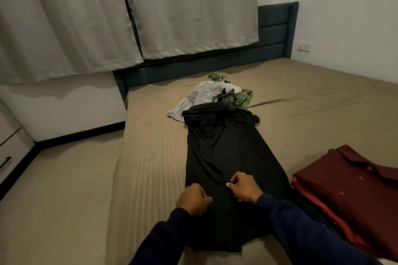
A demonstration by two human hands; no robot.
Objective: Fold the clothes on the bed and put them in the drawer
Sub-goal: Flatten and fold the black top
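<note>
A long black garment [228,157] lies stretched out on the bed [150,178], running from the near edge at 6 o'clock up toward the middle of the mattress at 12 o'clock, its sides folded in so it forms a narrow strip. Both hands sit on its near end. The left hand [193,199] rests at the garment's left edge, at about 7 o'clock from the strip's middle, its fingers curled into a loose fist against the cloth; whether it actually pinches the fabric cannot be told. The right hand [243,186] lies just beside it, at 3 o'clock from the left hand, on top of the black cloth with its fingers curled and its fingertips pinching a small ridge of the fabric. A thin bracelet [255,197] circles the right wrist, and dark blue sleeves [301,228] cover both forearms. At the far end of the black garment, at 12 o'clock from the hands, a crumpled pale grey garment [206,97] touches it, with a green patterned cloth [243,98] bunched just behind and to the right of the grey one. At 3 o'clock from the hands, near the bed's right side, a dark red buttoned shirt [353,189] lies folded, close to the black garment's right edge. A drawer front with a dark handle [5,164] shows at 9 o'clock, well apart from the bed. Pale curtains [86,17] hang at 11 o'clock above a dark blue headboard [275,30].
</note>
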